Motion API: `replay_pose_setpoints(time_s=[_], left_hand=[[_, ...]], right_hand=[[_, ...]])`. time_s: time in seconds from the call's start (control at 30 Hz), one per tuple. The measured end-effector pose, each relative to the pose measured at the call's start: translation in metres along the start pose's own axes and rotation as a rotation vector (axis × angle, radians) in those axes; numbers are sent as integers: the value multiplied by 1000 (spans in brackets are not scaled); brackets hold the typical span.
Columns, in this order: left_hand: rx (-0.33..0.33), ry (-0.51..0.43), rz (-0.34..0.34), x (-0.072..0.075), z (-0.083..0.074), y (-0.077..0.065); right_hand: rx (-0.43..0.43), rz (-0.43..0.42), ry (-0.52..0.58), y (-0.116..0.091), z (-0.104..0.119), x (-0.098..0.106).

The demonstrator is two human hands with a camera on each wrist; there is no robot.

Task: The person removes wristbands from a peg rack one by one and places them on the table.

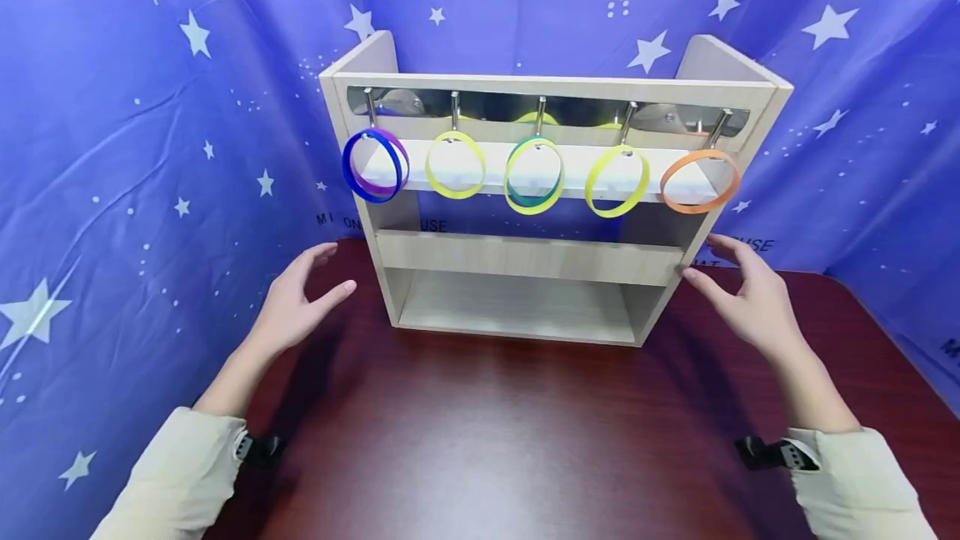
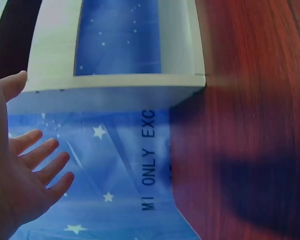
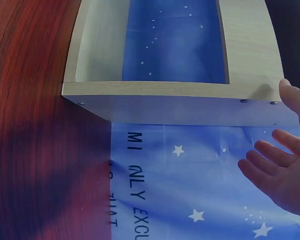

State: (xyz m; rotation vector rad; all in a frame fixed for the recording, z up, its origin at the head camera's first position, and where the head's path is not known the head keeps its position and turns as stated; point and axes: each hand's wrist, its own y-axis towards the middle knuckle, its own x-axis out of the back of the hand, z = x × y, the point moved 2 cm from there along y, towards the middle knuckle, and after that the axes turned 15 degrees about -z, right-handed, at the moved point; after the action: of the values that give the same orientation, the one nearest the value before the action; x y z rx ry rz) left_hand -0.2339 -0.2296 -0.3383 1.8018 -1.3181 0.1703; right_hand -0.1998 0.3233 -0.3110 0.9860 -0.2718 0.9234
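A pale wooden shelf unit (image 1: 525, 257) stands on the table, with a metal strip of hooks along its upper front. From these hooks hang a blue wristband (image 1: 347, 165) with a purple one behind it, a yellow wristband (image 1: 456, 193), a yellow and green pair, another yellow wristband (image 1: 611, 213) and an orange wristband (image 1: 693, 208). Left of the unit, my left hand (image 1: 296, 302) is held in the air, fingers spread and empty. My right hand (image 1: 753, 307) is likewise empty at the right side; whether its thumb touches the side panel (image 3: 190, 107) I cannot tell.
The dark red wooden table (image 1: 480, 432) extends in front of the unit. A blue curtain (image 1: 187, 107) with white stars encloses the back and sides, close behind the unit. Black wrist cameras are strapped at both cuffs.
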Motion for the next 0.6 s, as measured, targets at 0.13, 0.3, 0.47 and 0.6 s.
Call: replay_pose_setpoints(time_s=[0.13, 0.3, 0.47, 0.6], left_hand=[[-20, -29, -22, -1, -7, 0], [-41, -45, -30, -2, -16, 0], [-48, -61, -18, -4, -25, 2], [-33, -106, 14, -6, -32, 2]], right_hand=[[-28, -19, 18, 1, -4, -1], [-21, -83, 190, 4, -6, -4], [11, -106, 401, 9, -6, -6], [1, -90, 459, 11, -10, -7]])
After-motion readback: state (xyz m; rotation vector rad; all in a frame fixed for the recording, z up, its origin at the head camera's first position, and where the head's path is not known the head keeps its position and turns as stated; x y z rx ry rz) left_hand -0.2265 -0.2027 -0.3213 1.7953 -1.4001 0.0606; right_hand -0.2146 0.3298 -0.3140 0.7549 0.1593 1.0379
